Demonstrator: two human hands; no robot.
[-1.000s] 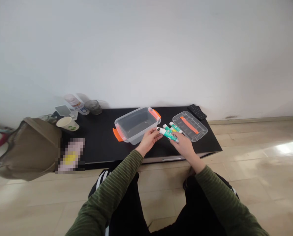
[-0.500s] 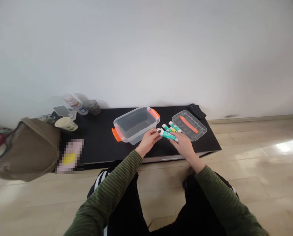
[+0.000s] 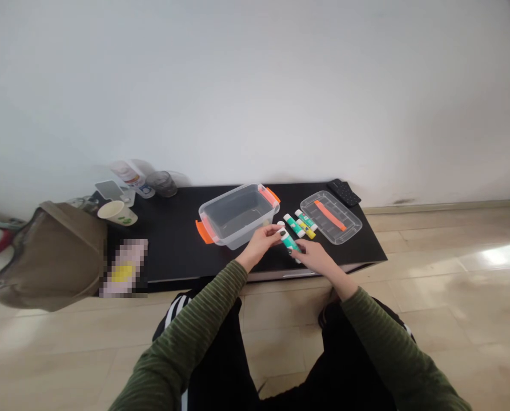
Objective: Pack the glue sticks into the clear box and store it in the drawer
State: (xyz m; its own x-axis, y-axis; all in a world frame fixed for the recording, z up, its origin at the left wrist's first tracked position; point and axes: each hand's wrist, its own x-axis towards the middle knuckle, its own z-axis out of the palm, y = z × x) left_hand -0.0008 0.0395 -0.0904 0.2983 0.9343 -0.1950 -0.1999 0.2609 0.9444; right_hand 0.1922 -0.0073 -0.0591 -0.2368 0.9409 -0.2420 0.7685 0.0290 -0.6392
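A green-and-white glue stick (image 3: 288, 241) is tilted between my two hands above the front of the black table. My right hand (image 3: 317, 256) is closed on its lower end. At its upper, white end, my left hand (image 3: 261, 244) pinches with thumb and fingers. A small white round piece (image 3: 281, 224) shows by the left fingertips; whether it is a loose cap I cannot tell. Just beyond the hands lie a green glue stick (image 3: 294, 226), a yellow glue stick (image 3: 306, 229) and another green glue stick (image 3: 305, 218), side by side.
Left of the hands stands an open clear plastic box (image 3: 237, 240) with orange latches. Its clear lid (image 3: 351, 228) with an orange handle lies to the right, near a black object (image 3: 344, 193). A paper cup (image 3: 120, 213), spray can (image 3: 135, 181), dark glass (image 3: 162, 184) and brown bag (image 3: 53, 257) are at left.
The held glue stick has turned steeper, its lower end now nearer the table's front edge. My right hand has moved slightly down and left, uncovering the glue sticks on the table.
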